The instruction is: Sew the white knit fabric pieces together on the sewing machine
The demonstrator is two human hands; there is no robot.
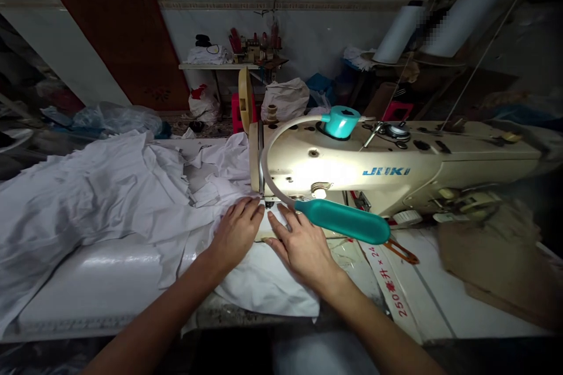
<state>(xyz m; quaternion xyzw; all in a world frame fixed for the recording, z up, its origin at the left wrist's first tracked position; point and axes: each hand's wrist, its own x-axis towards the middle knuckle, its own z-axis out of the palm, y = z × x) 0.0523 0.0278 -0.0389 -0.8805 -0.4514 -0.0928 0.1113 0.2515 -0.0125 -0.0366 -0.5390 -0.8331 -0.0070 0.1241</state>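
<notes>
A white cloth (272,284) lies under the needle end of a cream sewing machine (334,161) and drapes towards the table's front edge. My left hand (237,227) rests flat on this cloth, left of the presser foot area, with its fingers stretched forward. On the other side, my right hand (303,241) presses the cloth with fingers spread, close to the needle area. The needle itself is too small and shaded to make out. A teal lamp (347,221) on a bent neck hangs just above and right of my right hand.
White fabric pieces (114,181) are heaped on the table to the left. Brown cardboard (497,263) lies at the right, near an orange-handled tool (402,251). Thread cones (399,34) stand behind the machine. A small shelf (220,66) is on the far wall.
</notes>
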